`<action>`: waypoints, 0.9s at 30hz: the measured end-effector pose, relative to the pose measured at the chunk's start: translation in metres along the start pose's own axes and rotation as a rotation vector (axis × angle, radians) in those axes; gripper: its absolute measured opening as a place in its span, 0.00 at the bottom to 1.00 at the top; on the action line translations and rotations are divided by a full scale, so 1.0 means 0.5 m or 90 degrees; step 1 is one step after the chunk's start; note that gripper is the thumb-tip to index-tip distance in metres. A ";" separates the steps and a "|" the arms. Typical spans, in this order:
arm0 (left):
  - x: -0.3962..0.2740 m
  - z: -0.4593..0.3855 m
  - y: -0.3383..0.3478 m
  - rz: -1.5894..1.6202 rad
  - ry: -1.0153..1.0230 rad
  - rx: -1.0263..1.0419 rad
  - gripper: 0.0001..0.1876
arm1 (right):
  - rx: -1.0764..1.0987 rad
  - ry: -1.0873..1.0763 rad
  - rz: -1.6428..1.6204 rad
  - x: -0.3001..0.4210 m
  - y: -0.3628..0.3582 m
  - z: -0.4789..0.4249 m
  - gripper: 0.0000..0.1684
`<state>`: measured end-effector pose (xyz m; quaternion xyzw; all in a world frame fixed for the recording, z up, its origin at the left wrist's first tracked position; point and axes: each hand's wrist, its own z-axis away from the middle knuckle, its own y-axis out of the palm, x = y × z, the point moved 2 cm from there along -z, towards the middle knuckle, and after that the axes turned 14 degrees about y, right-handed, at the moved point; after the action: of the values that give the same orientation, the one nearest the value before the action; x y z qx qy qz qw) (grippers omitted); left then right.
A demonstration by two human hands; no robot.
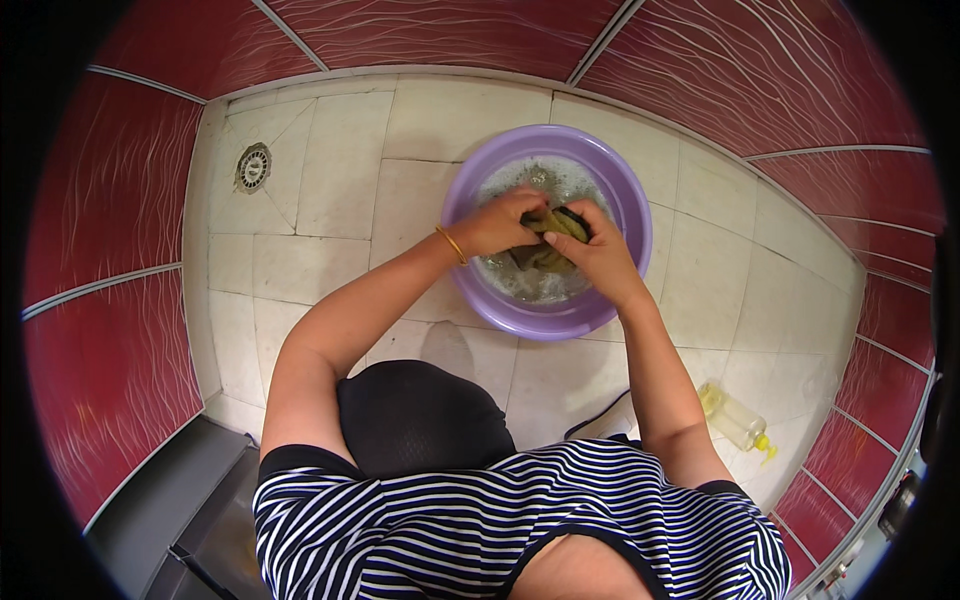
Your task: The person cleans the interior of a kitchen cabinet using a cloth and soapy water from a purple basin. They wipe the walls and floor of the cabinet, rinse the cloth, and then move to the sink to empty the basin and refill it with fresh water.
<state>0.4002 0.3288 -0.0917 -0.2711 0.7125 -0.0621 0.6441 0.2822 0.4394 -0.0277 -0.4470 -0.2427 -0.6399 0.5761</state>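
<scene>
A purple plastic basin [634, 255] stands on the tiled floor in front of me. Foamy, murky water [517, 176] fills its lower part. Over the water, both hands grip a wet olive-green cloth item [568, 225] with a black edge; its exact kind I cannot tell. My right hand [596, 240] holds it from the right, thumb on top. From the left, my left hand [506, 217], slightly blurred, pinches the cloth's other side. A darker part of the cloth hangs down into the suds. A yellow bangle circles my left wrist.
Beside my right forearm, a clear plastic bottle [735, 420] with a yellow cap lies on its side. A round floor drain [253, 168] is set at the far left. Red patterned wall panels [465, 34] enclose the floor. A grey metal unit [169, 480] stands at lower left.
</scene>
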 end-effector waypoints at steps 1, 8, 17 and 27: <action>-0.012 -0.013 -0.016 0.147 -0.088 0.029 0.21 | -0.009 0.002 -0.058 -0.001 -0.009 0.003 0.15; -0.055 -0.037 -0.030 0.487 -0.248 -0.120 0.17 | 0.165 0.246 0.010 -0.115 -0.051 -0.033 0.28; 0.031 0.013 -0.015 0.325 -0.375 -0.280 0.29 | -0.284 0.207 0.100 -0.169 0.005 -0.073 0.28; 0.005 0.024 0.072 0.787 -0.608 -0.195 0.31 | -0.258 0.141 0.039 -0.197 0.128 -0.093 0.21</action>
<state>0.4007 0.3613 -0.1118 0.0904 0.3812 0.5282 0.7533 0.3236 0.4383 -0.1468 -0.4875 -0.0308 -0.7029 0.5171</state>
